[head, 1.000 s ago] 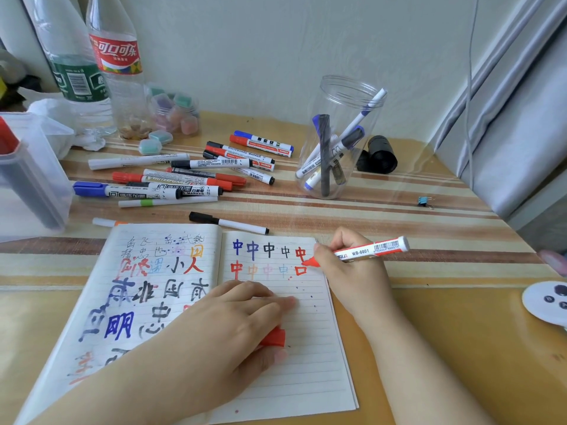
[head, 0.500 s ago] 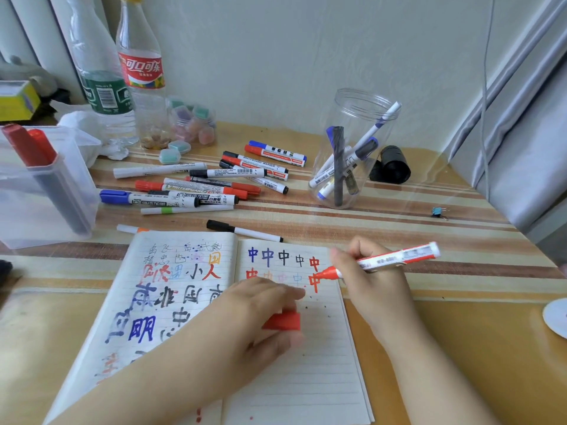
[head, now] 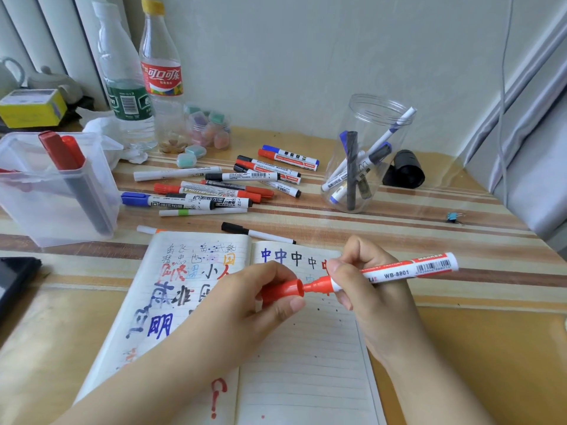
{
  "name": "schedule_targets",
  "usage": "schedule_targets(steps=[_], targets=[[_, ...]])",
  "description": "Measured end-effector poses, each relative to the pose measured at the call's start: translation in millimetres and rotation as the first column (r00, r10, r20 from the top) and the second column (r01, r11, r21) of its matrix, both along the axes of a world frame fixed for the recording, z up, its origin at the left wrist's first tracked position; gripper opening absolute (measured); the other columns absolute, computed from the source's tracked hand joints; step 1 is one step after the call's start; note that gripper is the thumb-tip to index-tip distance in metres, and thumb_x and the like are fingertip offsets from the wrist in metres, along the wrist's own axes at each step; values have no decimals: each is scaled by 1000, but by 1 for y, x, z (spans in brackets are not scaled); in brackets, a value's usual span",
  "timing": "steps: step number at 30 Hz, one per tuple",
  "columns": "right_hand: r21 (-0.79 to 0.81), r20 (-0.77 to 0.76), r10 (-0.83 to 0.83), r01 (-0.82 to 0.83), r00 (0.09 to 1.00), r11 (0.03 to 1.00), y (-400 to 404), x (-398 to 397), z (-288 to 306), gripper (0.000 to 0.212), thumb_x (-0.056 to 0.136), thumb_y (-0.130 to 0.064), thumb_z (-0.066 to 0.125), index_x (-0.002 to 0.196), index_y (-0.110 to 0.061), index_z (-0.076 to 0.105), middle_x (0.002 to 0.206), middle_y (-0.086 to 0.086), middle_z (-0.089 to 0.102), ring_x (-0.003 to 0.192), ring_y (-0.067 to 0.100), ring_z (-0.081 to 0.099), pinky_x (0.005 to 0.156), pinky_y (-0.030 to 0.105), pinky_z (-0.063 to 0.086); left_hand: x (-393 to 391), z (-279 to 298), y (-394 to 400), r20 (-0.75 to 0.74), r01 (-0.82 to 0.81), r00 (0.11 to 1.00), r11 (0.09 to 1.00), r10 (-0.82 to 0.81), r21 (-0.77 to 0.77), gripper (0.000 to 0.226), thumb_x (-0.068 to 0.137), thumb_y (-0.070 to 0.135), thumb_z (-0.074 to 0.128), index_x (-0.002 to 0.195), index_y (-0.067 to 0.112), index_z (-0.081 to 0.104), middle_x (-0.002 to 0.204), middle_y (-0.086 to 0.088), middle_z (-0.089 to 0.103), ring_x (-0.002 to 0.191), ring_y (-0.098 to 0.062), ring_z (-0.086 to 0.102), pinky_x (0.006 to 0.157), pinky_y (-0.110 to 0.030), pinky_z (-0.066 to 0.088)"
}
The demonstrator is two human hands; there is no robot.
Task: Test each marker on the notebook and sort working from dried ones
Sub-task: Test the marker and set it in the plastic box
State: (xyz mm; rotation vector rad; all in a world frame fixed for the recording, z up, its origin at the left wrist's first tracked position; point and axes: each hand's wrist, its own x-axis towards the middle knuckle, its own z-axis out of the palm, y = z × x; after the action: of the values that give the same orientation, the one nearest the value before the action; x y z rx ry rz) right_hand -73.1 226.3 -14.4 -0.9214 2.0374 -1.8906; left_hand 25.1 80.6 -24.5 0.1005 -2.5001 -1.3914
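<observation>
A: What's the setting?

B: A striped wooden worktop under a clear cover, pushed against a pale wall, with a grey curtain on the right.

A: Nearest to the camera?

B: An open lined notebook lying flat, its left page crowded with coloured characters and its right page carrying a row of test characters along the top. Both hands are above it.

A: What are they doing?

B: The left hand has its fingers closed round a red cap, open end facing right. The right hand pinches a red whiteboard marker near its front, barrel pointing right and slightly up. The marker's red nose sits right at the mouth of the cap; I cannot tell whether it is touching.

A: And just beyond the notebook?

B: A thin black-capped pen lies along the top edge, and another thin white pen pokes out at the left corner.

A: Farther back?

B: A loose pile of markers, red, black and blue caps, mid-worktop. To its left a clear square tub holds a few markers leaning upright, red caps up. To its right a round clear jar holds several more. A black cylinder lies behind the jar, a small blue binder clip off to the right.

A: At the wall?

B: Two plastic bottles, a small jar of pastel pieces, crumpled tissue and a yellow box.
</observation>
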Motion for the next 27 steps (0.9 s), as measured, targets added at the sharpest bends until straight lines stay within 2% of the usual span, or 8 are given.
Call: schedule_targets(steps=[3, 6, 10, 12, 15, 18, 24, 27], targets=[[20, -12, 3, -2, 1000, 1000, -2, 1, -2, 26, 70, -38, 58, 54, -26, 42, 46, -2, 34, 47, 18, 29, 49, 34, 26, 0, -1, 0, -11, 21, 1000, 1000, -21, -3, 14, 73, 52, 55, 81, 40, 56, 82, 32, 57, 76, 3, 54, 65, -7, 38], [47, -18, 18, -17, 1000, 999, -7, 4, -5, 25, 70, -40, 58, 53, -27, 44, 45, -5, 36, 46, 14, 32, 50, 30, 28, 1, -2, 2, -67, 62, 996, 998, -63, -18, 26, 72, 61, 50, 83, 40, 59, 70, 18, 59, 60, -1, 51, 55, -8, 35], [4, 90, 36, -36, 995, 999, -17, 12, -13, 29, 67, -40, 59, 51, -25, 40, 48, -6, 33, 51, 14, 29, 53, 30, 25, 5, -3, 2, -152, 78, 983, 989, -97, -129, 5, 81, 57, 46, 80, 56, 51, 65, 10, 59, 52, -5, 49, 48, -7, 31], [-24, 121, 43, -40, 992, 999, -20, 14, -14, 30, 67, -39, 59, 51, -26, 38, 49, -6, 31, 52, 15, 27, 52, 30, 23, 6, -1, 2, -188, 71, 977, 982, -104, -175, 9, 85, 53, 46, 77, 57, 47, 63, 10, 56, 50, -3, 48, 47, -5, 29], [-64, 117, 61, -53, 991, 997, -22, 17, -13, 30, 68, -37, 58, 52, -26, 36, 47, -11, 31, 50, 11, 27, 50, 26, 24, 8, 3, 3, -231, 54, 967, 976, -103, -210, 16, 88, 46, 48, 73, 52, 43, 57, 18, 47, 48, 3, 41, 48, -2, 25], [-73, 56, 36, -31, 998, 997, -24, 19, -12, 30, 69, -37, 57, 52, -24, 35, 46, -12, 31, 48, 6, 28, 48, 20, 26, 8, 3, 4, -252, 44, 962, 974, -102, -224, 20, 90, 46, 47, 72, 38, 44, 57, 12, 44, 47, 0, 37, 47, -4, 25], [-37, 59, 45, -43, 997, 998, -27, 19, -13, 32, 70, -38, 58, 53, -25, 34, 45, -10, 31, 46, 5, 29, 47, 18, 26, 8, 1, 3, -181, 3, 983, 985, -35, -172, 31, 86, 54, 47, 72, 27, 52, 56, 3, 54, 45, -10, 44, 42, -12, 30], [-74, 175, 180, -169, 968, 983, -29, 17, -12, 33, 77, -39, 60, 58, -21, 40, 42, -4, 46, 40, 10, 47, 44, 21, 37, 6, 2, 6, -95, -11, 995, 1000, 10, -15, 31, 86, 52, 48, 67, 29, 55, 60, 10, 64, 44, -3, 51, 45, -8, 33]])
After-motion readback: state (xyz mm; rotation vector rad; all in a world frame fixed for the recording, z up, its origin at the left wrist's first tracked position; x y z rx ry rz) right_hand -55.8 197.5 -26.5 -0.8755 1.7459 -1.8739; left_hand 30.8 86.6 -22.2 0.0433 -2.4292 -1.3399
